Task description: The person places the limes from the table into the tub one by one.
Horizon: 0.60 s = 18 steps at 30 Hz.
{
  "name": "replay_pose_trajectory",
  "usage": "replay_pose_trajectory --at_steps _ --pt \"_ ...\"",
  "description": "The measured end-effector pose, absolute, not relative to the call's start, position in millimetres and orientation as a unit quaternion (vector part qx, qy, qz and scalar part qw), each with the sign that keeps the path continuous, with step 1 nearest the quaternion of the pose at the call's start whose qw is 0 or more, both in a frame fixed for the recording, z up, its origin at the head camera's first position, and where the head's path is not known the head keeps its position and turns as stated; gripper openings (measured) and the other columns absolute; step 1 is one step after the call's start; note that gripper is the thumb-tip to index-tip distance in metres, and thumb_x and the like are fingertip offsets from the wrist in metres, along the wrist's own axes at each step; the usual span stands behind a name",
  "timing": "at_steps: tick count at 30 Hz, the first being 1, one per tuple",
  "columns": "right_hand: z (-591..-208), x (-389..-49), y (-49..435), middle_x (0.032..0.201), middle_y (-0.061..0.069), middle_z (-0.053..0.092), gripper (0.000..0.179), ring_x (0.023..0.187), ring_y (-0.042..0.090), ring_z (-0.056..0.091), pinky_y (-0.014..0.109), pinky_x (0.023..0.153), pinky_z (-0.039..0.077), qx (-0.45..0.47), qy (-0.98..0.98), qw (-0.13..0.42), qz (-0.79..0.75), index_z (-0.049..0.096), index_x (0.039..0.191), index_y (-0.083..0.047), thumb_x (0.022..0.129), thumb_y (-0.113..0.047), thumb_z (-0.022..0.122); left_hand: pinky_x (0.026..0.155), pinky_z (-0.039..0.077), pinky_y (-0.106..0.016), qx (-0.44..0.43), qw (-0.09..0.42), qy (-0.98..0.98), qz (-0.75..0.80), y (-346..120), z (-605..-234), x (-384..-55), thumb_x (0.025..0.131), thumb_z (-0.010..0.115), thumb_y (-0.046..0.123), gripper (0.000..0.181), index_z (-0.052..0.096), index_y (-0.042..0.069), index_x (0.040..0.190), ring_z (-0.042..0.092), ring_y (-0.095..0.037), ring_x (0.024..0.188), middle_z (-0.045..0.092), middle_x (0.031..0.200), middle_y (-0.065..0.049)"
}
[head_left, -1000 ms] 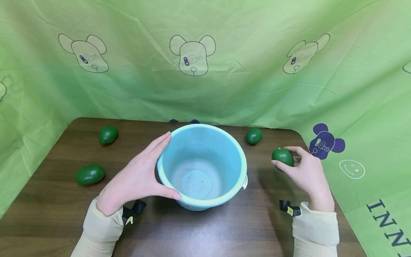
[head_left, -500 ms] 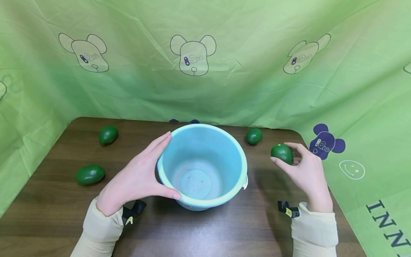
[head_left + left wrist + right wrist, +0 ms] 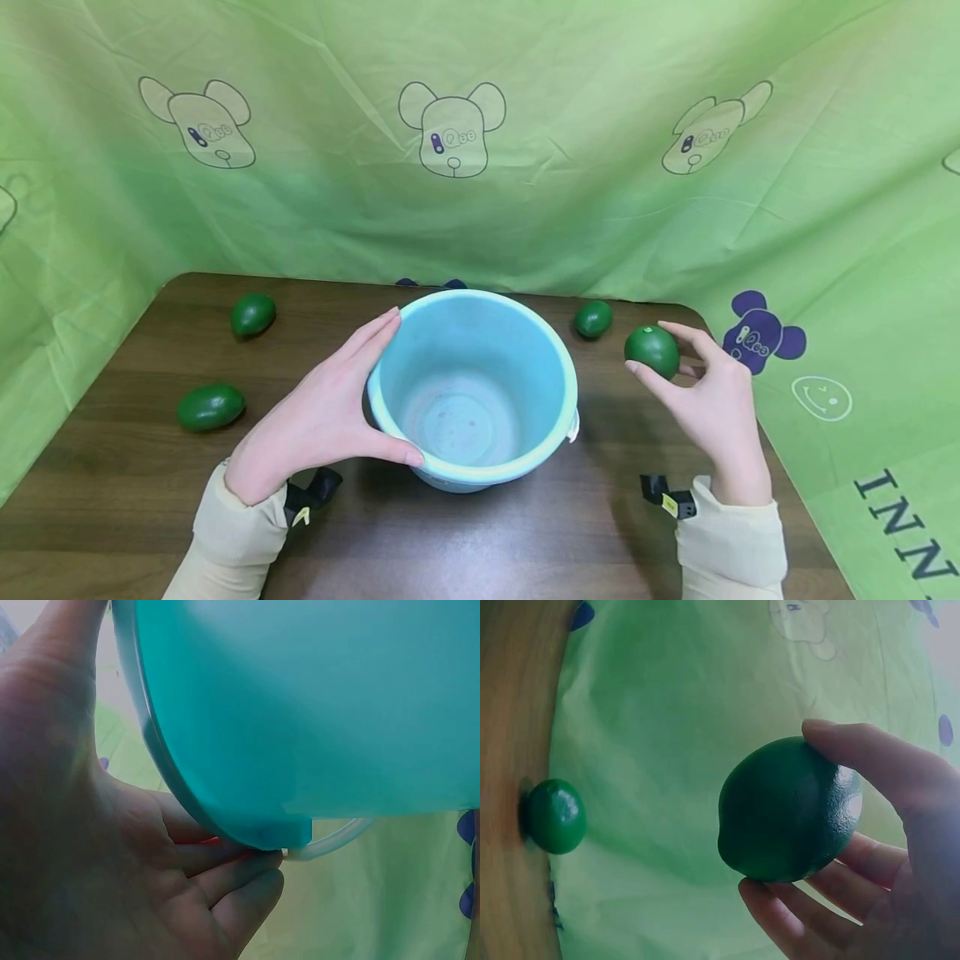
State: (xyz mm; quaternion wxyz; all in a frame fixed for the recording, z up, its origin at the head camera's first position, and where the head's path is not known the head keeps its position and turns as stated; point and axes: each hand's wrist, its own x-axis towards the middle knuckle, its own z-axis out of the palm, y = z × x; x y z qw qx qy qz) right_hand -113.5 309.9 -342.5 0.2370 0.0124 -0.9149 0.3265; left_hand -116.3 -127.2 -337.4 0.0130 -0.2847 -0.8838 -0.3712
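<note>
A light blue bucket [image 3: 472, 387] stands upright on the brown table, its mouth facing up. My left hand [image 3: 322, 408] holds it by the left side of the rim, fingers at the far side and thumb at the near side. In the left wrist view the fingertips [image 3: 251, 889] touch the outside under the rim, beside the white handle [image 3: 330, 844]. Right of the bucket, my right hand [image 3: 712, 396] pinches a green lime [image 3: 652, 352] between thumb and fingers, above the table. The right wrist view shows this lime [image 3: 787, 810] close up, its skin dimpled.
Another lime [image 3: 593, 318] lies behind the bucket's right side. Two more limes, one far left [image 3: 252, 316] and one nearer [image 3: 211, 407], lie on the table [image 3: 487, 550]. A green printed curtain [image 3: 540, 208] hangs along the back and sides.
My right hand has raised its lime higher and shifted slightly left. The left hand and the bucket have stayed in place, as have the other limes.
</note>
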Motion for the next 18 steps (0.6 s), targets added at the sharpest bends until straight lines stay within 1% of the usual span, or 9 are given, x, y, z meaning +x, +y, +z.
replay_pose_trajectory --at_steps 7,14,18 --pt "-338 -111 301 0.114 0.004 0.07 0.062 0.094 0.0 0.062 0.009 0.079 0.046 0.027 -0.9 0.261 0.349 0.068 0.133 -0.022 0.076 -0.019 0.093 0.11 0.038 -0.05 -0.285 0.015 -0.885 -0.369 -128 -337 -117 0.057 0.083 0.078 0.141 0.019 0.013 0.164 0.027 -0.021 0.148 0.015 0.167 0.006" --pt "-336 -109 296 0.114 -0.002 0.069 0.066 0.097 0.003 0.063 0.012 0.082 0.047 0.043 -0.889 0.275 0.364 0.069 0.133 -0.024 0.073 -0.01 0.094 0.11 0.038 -0.049 -0.282 0.011 -0.884 -0.372 -128 -339 -115 0.058 0.084 0.077 0.141 0.018 0.014 0.164 0.027 -0.02 0.148 0.014 0.167 0.008" --pt "-335 -109 294 0.117 -0.001 0.069 0.07 0.101 0.004 0.064 0.013 0.086 0.047 0.053 -0.883 0.281 0.372 0.069 0.133 -0.022 0.071 -0.003 0.094 0.11 0.038 -0.049 -0.282 0.011 -0.884 -0.374 -126 -339 -116 0.058 0.084 0.077 0.14 0.018 0.014 0.164 0.028 -0.02 0.148 0.013 0.167 0.008"
